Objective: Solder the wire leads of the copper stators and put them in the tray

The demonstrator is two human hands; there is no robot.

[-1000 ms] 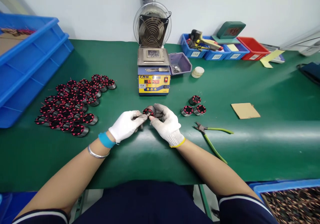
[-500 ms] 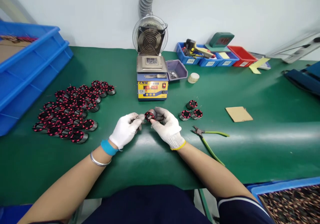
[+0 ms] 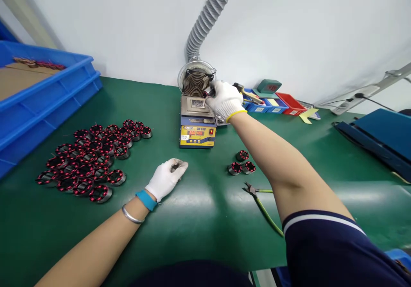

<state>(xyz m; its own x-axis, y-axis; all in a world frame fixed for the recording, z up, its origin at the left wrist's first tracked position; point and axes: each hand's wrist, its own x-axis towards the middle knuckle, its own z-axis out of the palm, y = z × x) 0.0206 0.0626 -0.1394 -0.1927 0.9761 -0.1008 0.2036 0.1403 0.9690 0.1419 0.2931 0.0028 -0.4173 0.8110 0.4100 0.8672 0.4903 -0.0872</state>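
My right hand (image 3: 225,99), in a white glove, reaches far forward over the top plate of the yellow and blue solder pot (image 3: 197,125). Its fingers are curled round a red-wound coil (image 3: 208,93), mostly hidden, held just above the pot's square opening. My left hand (image 3: 167,177), also gloved, rests on the green mat with its fingers loosely curled; I cannot make out whether anything is in them. A large group of several red-wound coils (image 3: 93,156) lies to the left. Three more coils (image 3: 240,164) lie to the right of the pot.
Green-handled cutters (image 3: 261,203) lie on the mat near my right arm. A round fan (image 3: 195,81) with a grey hose stands behind the pot. Blue crates (image 3: 38,96) are stacked at the left. Small blue and red bins (image 3: 276,102) line the back wall. A dark blue case (image 3: 379,139) sits at the right.
My right hand has left my left hand and carried the coil forward to the solder pot. My left hand stayed on the mat. The camera tilted upward.
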